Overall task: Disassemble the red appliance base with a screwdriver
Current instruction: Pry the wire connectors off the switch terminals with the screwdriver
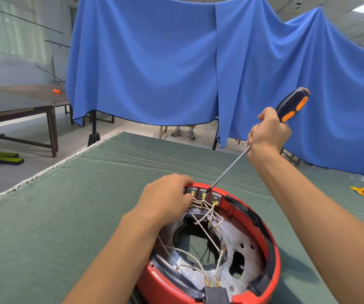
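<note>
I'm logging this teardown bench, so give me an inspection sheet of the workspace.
Surface: green cloth over the table, creased.
Job's things: red appliance base lying open; screwdriver tip at the far-rim terminals.
Clutter: yellow scrap at the right edge.
Hands: left hand grips the base's far rim; right hand grips the screwdriver handle.
Cables: white wires cross the base's inside.
Surroundings: blue drape behind; wooden table at left.

You see a red appliance base (271, 244) with white wires (200, 218) and gold terminals at the lower centre. Your screwdriver (292, 105) has a black handle with orange patches. Green cloth (67, 216) covers the table; blue drapes (154, 62) hang behind.
</note>
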`<state>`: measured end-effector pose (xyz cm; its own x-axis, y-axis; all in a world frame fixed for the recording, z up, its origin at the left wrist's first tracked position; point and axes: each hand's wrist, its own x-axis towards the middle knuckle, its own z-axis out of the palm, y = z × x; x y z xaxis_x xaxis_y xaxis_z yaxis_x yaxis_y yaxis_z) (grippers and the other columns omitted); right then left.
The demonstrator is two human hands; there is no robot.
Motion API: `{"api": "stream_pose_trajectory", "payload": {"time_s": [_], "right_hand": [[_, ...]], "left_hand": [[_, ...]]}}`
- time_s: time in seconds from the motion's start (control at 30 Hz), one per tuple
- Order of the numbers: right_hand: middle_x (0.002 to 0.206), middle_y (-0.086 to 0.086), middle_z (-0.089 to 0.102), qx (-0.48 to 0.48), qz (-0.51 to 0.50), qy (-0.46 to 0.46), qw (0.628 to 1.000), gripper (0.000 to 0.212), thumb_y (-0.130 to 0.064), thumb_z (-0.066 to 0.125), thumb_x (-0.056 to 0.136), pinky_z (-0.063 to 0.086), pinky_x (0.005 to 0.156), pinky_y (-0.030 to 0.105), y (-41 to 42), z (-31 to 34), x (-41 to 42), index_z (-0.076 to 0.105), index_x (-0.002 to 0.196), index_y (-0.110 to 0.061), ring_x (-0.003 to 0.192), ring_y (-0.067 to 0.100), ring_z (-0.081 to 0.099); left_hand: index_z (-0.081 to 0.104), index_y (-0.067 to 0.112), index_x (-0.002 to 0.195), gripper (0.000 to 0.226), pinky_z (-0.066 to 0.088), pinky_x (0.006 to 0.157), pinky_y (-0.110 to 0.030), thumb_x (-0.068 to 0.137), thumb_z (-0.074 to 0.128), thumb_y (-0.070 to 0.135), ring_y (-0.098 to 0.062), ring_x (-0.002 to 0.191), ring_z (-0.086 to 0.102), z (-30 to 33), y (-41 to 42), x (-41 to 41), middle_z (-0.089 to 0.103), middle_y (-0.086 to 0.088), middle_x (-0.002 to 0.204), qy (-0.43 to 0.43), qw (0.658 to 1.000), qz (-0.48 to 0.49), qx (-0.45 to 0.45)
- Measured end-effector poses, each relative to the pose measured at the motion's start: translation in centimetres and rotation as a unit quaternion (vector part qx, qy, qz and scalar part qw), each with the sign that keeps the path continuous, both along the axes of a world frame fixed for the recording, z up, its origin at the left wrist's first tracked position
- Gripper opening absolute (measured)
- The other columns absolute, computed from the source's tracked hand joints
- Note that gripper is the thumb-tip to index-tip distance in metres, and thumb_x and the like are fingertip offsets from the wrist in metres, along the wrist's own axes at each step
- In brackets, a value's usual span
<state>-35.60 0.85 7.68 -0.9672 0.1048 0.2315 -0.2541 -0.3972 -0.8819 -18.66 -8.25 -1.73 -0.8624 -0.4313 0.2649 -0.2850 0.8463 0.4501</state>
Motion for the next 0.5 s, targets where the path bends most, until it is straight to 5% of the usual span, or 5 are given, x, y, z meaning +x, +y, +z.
{"api": "stream_pose_trajectory", "payload": {"time_s": [0.5], "right_hand": [[0.049, 0.003, 0.027, -0.006, -0.002, 0.032, 0.999, 0.028, -0.01, 0.052, 0.074, 0.023, 0.042, 0.024, -0.29, -0.22, 0.03, 0.029, 0.06, -0.015, 0.044, 0.02, 0.025]], "left_hand": [[0.052, 0.035, 0.129, 0.038, 0.04, 0.088, -0.031, 0.091, 0.051, 0.031, -0.015, 0.117, 0.052, 0.01, 0.04, 0.0, 0.057, 0.01, 0.129, 0.004, 1.0, 0.0, 0.003]]}}
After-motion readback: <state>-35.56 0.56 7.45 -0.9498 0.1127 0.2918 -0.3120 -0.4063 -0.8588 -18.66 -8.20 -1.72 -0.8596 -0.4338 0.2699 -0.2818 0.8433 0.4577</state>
